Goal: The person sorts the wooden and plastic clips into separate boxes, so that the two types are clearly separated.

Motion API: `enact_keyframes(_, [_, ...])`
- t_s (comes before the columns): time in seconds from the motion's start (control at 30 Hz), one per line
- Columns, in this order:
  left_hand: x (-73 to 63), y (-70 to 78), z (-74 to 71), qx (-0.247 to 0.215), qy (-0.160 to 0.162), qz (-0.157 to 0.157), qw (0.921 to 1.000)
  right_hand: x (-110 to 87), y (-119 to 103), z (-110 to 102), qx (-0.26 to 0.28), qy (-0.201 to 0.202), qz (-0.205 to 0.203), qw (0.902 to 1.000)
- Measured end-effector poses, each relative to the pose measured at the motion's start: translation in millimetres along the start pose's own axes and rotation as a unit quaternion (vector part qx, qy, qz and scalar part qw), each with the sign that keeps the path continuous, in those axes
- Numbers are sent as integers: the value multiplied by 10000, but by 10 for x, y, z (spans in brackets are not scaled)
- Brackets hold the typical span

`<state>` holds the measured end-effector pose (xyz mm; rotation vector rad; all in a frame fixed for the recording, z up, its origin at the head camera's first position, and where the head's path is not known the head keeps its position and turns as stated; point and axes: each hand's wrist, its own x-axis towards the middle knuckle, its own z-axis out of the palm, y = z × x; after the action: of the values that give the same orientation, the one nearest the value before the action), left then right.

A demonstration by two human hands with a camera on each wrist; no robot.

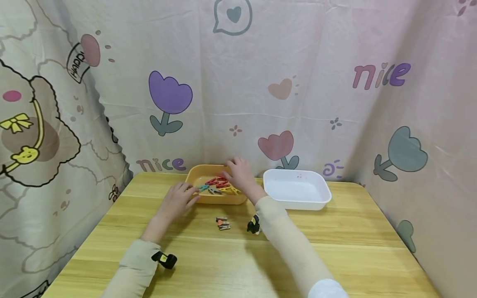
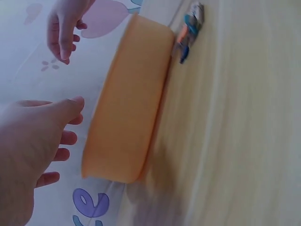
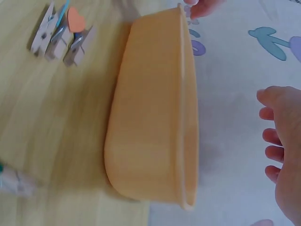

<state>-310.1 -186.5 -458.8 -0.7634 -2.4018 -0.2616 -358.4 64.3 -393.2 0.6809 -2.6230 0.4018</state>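
Note:
A yellow plastic bin [image 1: 220, 200] stands near the back of the table, with red, yellow, blue and dark clothespins [image 1: 220, 185] inside. My left hand [image 1: 177, 200] is at the bin's left front corner, fingers relaxed and spread. Over the bin's right side hangs my right hand [image 1: 242, 176], its fingers loosely bent. In the right wrist view no object shows in that hand [image 3: 282, 141]. Several small wooden clothespins [image 1: 223, 224], one with an orange heart [image 3: 76, 20], lie on the table in front of the bin.
A white bin [image 1: 298, 205] stands just right of the yellow one. Another wooden clothespin [image 3: 16, 181] lies apart from the group, near my right wrist in the head view. A patterned curtain [image 1: 231, 82] hangs behind the wooden table [image 1: 208, 265].

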Motion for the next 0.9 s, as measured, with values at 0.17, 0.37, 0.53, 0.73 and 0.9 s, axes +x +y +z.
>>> enact_keyframes(0.17, [58, 74, -52, -73, 80, -4, 9999, -120, 79, -194, -330, 140, -74, 9993])
enact_keyframes(0.37, [99, 169, -125, -246, -60, -204, 9995, -265, 209, -366, -482, 200, 21, 9986])
enact_keyframes(0.53, [123, 249, -177, -435, -197, -349, 9982, -399, 324, -493, -595, 385, 51, 9975])
enact_keyframes(0.73, [173, 333, -235, -573, -424, -485, 9963, -577, 471, -634, -673, 315, 411, 9964])
enact_keyframes(0.9, [217, 409, -287, -634, -569, -650, 9942, -765, 624, -717, -625, 307, 589, 9958])
